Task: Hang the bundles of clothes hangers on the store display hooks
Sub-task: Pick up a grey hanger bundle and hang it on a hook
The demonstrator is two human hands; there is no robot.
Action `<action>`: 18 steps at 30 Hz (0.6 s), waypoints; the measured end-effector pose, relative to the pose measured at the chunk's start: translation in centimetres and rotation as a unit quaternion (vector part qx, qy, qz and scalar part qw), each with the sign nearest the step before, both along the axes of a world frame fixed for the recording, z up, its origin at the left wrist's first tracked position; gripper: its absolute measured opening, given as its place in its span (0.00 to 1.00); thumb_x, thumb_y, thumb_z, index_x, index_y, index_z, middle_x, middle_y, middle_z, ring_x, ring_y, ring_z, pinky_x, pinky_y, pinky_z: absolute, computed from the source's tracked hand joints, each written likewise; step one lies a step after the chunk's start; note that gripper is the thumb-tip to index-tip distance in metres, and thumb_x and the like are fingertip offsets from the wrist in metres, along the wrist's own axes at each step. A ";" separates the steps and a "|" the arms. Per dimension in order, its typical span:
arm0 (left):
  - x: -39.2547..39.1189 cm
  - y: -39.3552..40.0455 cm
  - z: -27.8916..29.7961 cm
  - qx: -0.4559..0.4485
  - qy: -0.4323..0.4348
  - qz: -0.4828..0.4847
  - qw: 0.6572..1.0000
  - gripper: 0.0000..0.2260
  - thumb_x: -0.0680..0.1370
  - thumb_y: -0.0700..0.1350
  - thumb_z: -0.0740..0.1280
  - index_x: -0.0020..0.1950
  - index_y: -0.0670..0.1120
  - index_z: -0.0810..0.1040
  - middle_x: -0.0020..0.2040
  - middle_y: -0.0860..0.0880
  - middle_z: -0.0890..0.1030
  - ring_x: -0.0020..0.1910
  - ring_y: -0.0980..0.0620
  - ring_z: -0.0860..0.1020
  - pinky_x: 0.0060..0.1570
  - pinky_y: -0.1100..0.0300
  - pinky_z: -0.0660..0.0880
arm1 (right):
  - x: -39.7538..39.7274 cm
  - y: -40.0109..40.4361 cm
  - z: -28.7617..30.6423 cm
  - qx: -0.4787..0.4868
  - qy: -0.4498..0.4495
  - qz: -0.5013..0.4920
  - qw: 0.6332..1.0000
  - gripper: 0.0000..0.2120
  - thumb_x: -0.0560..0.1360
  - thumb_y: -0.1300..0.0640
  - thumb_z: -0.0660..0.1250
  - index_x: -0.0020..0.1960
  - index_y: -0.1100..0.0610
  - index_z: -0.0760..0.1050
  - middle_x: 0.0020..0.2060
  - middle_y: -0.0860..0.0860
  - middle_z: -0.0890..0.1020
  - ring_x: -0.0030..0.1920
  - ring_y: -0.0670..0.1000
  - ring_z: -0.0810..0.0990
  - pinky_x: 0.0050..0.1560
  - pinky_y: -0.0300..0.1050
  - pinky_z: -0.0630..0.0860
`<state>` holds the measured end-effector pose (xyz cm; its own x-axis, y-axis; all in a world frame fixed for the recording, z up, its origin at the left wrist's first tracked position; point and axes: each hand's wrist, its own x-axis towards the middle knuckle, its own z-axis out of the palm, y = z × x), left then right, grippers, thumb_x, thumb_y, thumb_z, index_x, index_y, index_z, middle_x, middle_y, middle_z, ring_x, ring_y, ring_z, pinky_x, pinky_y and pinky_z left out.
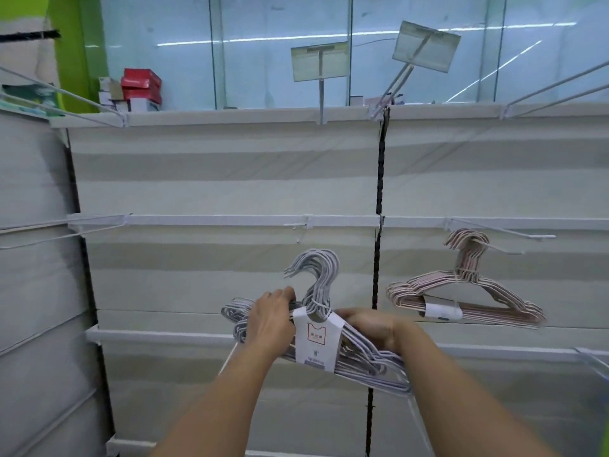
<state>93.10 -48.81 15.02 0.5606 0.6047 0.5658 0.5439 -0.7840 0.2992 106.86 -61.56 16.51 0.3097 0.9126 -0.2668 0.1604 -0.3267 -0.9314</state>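
Before the white display wall (230, 179), I saw the pink bundle (468, 301) hung on its hook (494, 247), while my left hand (270, 316) and right hand (372, 328) gripped the grey hanger bundle (316, 285) below the middle rail, its tag (317, 341) lettering too blurred to read.
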 end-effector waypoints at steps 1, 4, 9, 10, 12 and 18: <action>-0.1 0.1 -0.3 -0.003 -0.007 -0.008 1.000 0.11 0.74 0.35 0.62 0.53 0.49 0.71 0.50 0.49 0.76 0.50 0.48 0.72 0.42 0.58 0.64 | -0.3 0.3 -0.2 -0.007 -0.049 -0.010 0.999 0.12 0.80 0.64 0.58 0.60 0.58 0.75 0.56 0.62 0.80 0.51 0.56 0.75 0.61 0.58 0.72; 0.0 0.3 -1.6 0.006 -0.019 -0.051 0.998 0.11 0.72 0.34 0.62 0.49 0.49 0.67 0.49 0.49 0.74 0.49 0.48 0.71 0.41 0.58 0.60 | -1.0 0.5 -0.7 0.004 -0.112 -0.039 0.993 0.13 0.78 0.69 0.60 0.60 0.64 0.76 0.54 0.62 0.81 0.49 0.54 0.77 0.51 0.49 0.77; 0.9 0.1 -2.3 0.028 -0.080 -0.074 0.994 0.22 0.74 0.35 0.63 0.67 0.51 0.70 0.66 0.49 0.69 0.66 0.48 0.65 0.62 0.57 0.64 | -0.9 0.1 -1.6 0.082 -0.189 -0.129 0.970 0.06 0.77 0.66 0.63 0.45 0.63 0.78 0.40 0.60 0.78 0.41 0.51 0.74 0.42 0.46 0.71; 0.8 -0.1 -2.0 0.045 -0.091 -0.064 0.993 0.25 0.73 0.33 0.63 0.68 0.50 0.70 0.68 0.48 0.69 0.67 0.47 0.65 0.64 0.55 0.64 | -0.9 -0.1 -1.5 0.092 -0.206 -0.145 0.963 0.06 0.78 0.64 0.63 0.44 0.61 0.77 0.38 0.58 0.76 0.38 0.49 0.73 0.40 0.42 0.69; 0.8 -0.6 -1.7 0.096 -0.108 -0.068 0.987 0.25 0.65 0.28 0.68 0.58 0.47 0.77 0.59 0.46 0.76 0.57 0.45 0.74 0.48 0.55 0.71 | -0.6 -0.3 -1.5 0.104 -0.235 -0.157 0.954 0.06 0.78 0.61 0.63 0.45 0.63 0.75 0.40 0.61 0.77 0.39 0.50 0.74 0.42 0.43 0.69; 0.7 0.0 -1.4 0.108 -0.050 -0.078 0.990 0.04 0.67 0.38 0.71 0.37 0.45 0.76 0.37 0.47 0.77 0.34 0.44 0.76 0.29 0.59 0.59 | -0.4 -0.1 -1.2 0.111 -0.320 -0.173 0.925 0.07 0.76 0.53 0.65 0.50 0.56 0.77 0.48 0.59 0.81 0.53 0.59 0.79 0.57 0.56 0.73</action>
<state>93.84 -48.81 13.63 0.5721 0.3746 0.7297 0.3877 -0.9075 0.1619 106.49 -61.65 15.34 0.6228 0.7396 0.2551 0.6243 -0.2733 -0.7318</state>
